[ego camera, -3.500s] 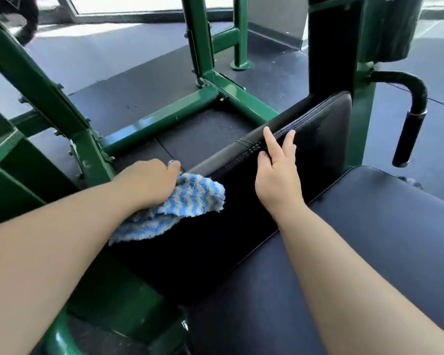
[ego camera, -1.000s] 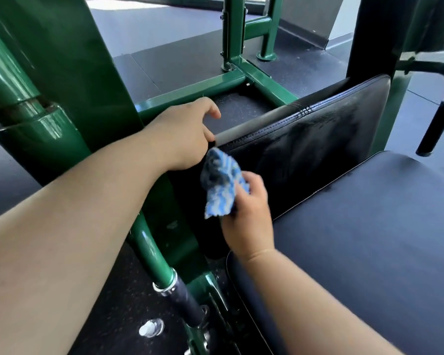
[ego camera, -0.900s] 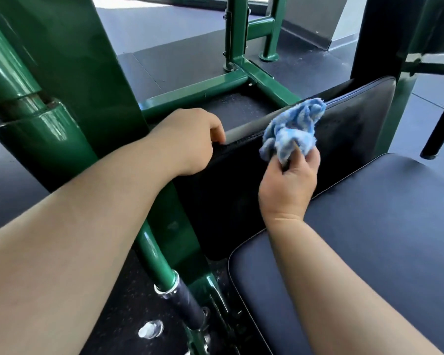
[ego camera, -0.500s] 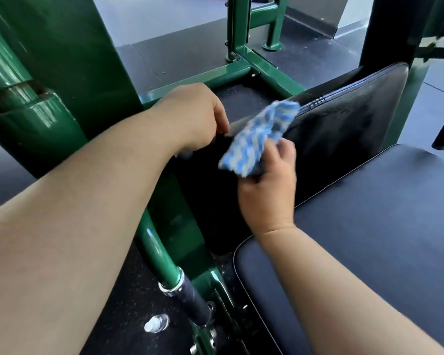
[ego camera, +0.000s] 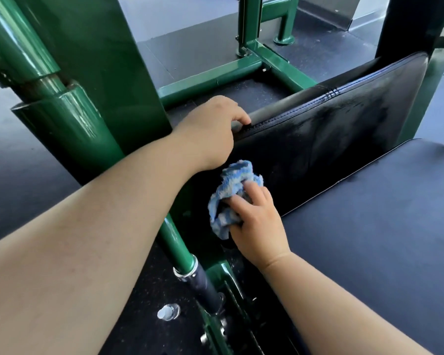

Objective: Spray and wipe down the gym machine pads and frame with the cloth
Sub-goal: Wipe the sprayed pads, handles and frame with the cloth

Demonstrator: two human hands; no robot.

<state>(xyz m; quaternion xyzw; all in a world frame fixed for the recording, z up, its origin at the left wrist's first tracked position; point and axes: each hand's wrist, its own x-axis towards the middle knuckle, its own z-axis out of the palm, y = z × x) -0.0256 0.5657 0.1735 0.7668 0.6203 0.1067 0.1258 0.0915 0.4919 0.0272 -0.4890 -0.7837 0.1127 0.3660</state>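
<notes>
A black back pad [ego camera: 331, 129] stands upright at the end of the flat black seat pad [ego camera: 369, 226], its face streaked wet. My left hand [ego camera: 210, 131] grips the back pad's top edge near its left corner. My right hand [ego camera: 254, 221] holds a bunched blue and white cloth [ego camera: 231, 193] pressed against the lower left of the back pad. The green frame [ego camera: 87, 73] rises at the left.
A green floor rail [ego camera: 210, 75] and posts [ego camera: 246, 24] lie beyond the pad. A green bar with a black grip [ego camera: 205, 283] runs down beside the seat. A small clear bottle [ego camera: 168, 312] lies on the dark rubber floor below it.
The cloth passed from my left hand to my right. My right hand swept it up near the pad's top edge, then down to the lower left. My left hand stayed on the top edge.
</notes>
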